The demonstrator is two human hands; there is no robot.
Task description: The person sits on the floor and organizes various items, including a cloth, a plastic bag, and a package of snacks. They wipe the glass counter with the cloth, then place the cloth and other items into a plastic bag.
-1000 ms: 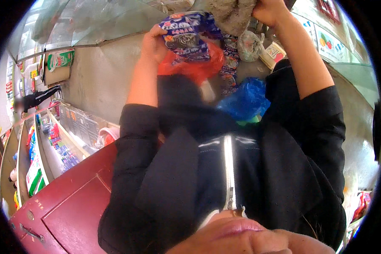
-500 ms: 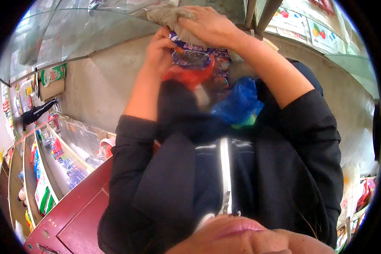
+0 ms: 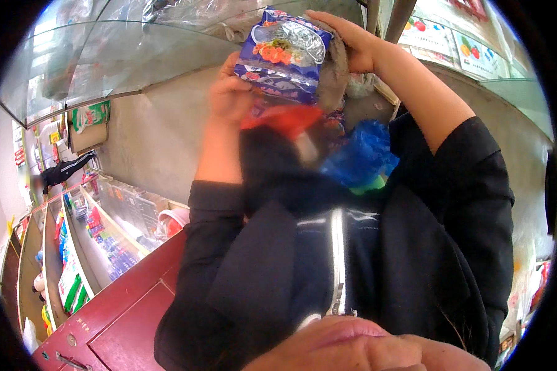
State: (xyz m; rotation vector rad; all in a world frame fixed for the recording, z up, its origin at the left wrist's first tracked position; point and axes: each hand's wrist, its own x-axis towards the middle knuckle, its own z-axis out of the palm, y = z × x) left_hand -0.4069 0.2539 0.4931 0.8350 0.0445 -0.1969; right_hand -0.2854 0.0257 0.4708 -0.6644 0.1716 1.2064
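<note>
A shiny purple-blue food packet (image 3: 283, 52) with a silvery panel and a picture of orange food is tilted up in front of me. My left hand (image 3: 231, 93), slightly blurred, grips its left edge with bent fingers. On the other side my right hand (image 3: 353, 44) is closed over a grey-brown cloth (image 3: 334, 73), which lies against the packet's right edge. Below the packet are a red plastic bag (image 3: 283, 119) and a crumpled blue plastic bag (image 3: 364, 153) near my lap. Part of another dark packet (image 3: 335, 119) shows behind the held one.
A glass shelf (image 3: 124, 59) with clear plastic wrapping runs along the far left, beside my left hand. Brown-red furniture (image 3: 127, 309) stands at lower left, next to shelves of goods (image 3: 68, 272). Farther left is another person in dark clothes (image 3: 68, 170). Fruit-printed boxes (image 3: 473, 55) sit at upper right.
The packet has been raised and now shows its front. My right hand has moved right with the cloth, from the packet's top to its right edge.
</note>
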